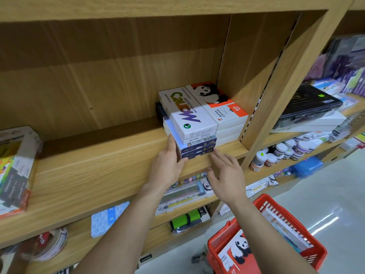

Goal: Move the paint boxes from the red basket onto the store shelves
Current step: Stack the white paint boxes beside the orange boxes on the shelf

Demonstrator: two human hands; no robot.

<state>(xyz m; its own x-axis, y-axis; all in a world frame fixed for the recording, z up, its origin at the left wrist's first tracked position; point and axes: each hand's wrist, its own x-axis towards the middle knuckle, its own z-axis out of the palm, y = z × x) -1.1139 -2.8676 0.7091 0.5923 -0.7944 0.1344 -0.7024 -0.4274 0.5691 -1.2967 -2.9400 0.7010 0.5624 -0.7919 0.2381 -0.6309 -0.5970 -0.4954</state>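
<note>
Two stacks of paint boxes stand at the right end of the wooden shelf (98, 167). A white "Water Colour" box (187, 113) tops the left stack, above blue boxes (197, 149). White and orange panda boxes (217, 103) form the right stack. My left hand (167, 165) presses flat against the left side of the blue boxes. My right hand (227, 173) hovers open at their front edge, fingertips touching or nearly touching. The red basket (276, 240) sits on the floor at lower right, holding a panda box (239, 252) and other boxes (284, 226).
A cardboard display box (17, 169) stands at the shelf's left end. Lower shelves hold packaged stationery (183, 194) and a green item (185, 220). The neighbouring bay at right carries a black case (308, 107) and paint jars (280, 153). The upright divider (276, 86) borders the stacks.
</note>
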